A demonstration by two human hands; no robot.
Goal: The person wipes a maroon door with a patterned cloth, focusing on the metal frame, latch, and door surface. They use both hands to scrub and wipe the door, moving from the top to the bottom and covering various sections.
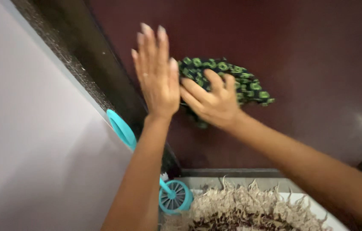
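A shaggy beige rug [249,205] and teal plastic brush holder [175,196] lie on the floor [318,205].

left hand [157,72]: motion-blurred | green-patterned cloth [236,81]: partly hidden under right hand [211,102] | shaggy rug [249,209]: cut off at bottom edge

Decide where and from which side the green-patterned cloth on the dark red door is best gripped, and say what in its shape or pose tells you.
Grip the bunched middle of the cloth, coming square at the door. The right hand already presses there, fingers spread over the thick wad, while loose edges fan out to the right and would likely slip. The left hand lies open beside it.
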